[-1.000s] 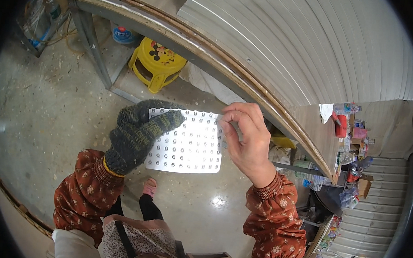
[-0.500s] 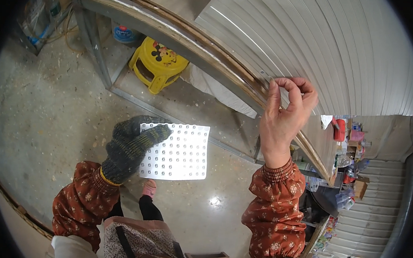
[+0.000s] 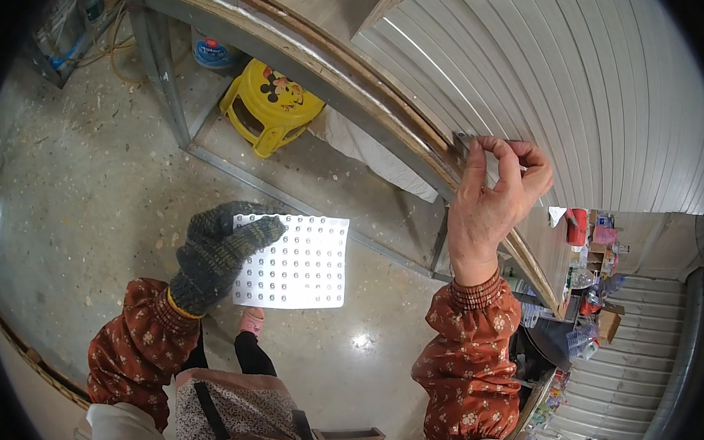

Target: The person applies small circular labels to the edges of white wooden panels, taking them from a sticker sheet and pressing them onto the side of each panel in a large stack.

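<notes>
My left hand [image 3: 210, 253], in a dark grey knitted glove, grips a white sheet of round stickers [image 3: 301, 269] by its left side, thumb on top. The stickers bear a repeated printed mark, and some spots toward the lower right are blank. My bare right hand [image 3: 498, 201] is raised at the near ends of a stack of long pale grey strips [image 3: 538, 78]. Its thumb and index finger are pinched together; anything between them is too small to make out. One small round mark shows on a strip end beside the fingertips.
The strips lie on a workbench with a worn wooden edge [image 3: 322, 57]. Under it stand a yellow plastic stool [image 3: 272, 102] and a blue-and-white tub [image 3: 211, 50]. A red object [image 3: 577, 226] and mixed clutter fill the right side. Concrete floor [image 3: 112, 189] spreads below.
My right hand has shifted slightly right along the strip ends, still pinched. The sticker sheet in my left hand has moved a little left. The strips appear slightly farther right in view.
</notes>
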Motion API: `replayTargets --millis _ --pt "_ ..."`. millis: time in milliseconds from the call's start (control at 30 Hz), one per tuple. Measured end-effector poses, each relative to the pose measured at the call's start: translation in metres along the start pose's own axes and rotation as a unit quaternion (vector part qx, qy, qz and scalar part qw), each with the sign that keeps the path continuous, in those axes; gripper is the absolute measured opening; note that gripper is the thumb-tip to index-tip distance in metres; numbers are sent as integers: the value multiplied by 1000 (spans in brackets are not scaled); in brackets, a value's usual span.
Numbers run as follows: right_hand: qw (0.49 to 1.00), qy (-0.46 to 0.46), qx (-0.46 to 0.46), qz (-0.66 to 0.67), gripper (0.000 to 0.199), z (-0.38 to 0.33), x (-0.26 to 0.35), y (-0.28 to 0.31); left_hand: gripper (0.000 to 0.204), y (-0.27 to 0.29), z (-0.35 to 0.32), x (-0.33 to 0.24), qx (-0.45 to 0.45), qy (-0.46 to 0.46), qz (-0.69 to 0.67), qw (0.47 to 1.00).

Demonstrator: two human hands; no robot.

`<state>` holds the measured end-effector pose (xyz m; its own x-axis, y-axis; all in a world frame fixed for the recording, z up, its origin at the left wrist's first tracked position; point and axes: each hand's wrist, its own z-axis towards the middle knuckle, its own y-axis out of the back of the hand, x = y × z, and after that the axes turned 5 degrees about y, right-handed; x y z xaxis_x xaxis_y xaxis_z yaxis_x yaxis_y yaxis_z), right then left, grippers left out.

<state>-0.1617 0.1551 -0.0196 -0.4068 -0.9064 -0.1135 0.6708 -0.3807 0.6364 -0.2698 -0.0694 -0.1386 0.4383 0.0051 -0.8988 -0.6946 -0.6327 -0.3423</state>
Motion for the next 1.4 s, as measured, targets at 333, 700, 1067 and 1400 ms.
replayTargets --millis 333,700,1067,1400 --pt "1000 6 -22 -14 16 0 -4 -2 20 -2 1 -1 11 21 2 1000" --pt "1000 -1 -18 2 17 -2 -7 -1 19 -4 3 -2 11 24 -1 1000" --pt "1000 8 -16 0 17 -1 -6 -1 19 -4 3 5 21 -20 34 999" --pt "999 8 -23 -23 17 -1 -5 -4 19 -4 2 3 1 12 14 1000"
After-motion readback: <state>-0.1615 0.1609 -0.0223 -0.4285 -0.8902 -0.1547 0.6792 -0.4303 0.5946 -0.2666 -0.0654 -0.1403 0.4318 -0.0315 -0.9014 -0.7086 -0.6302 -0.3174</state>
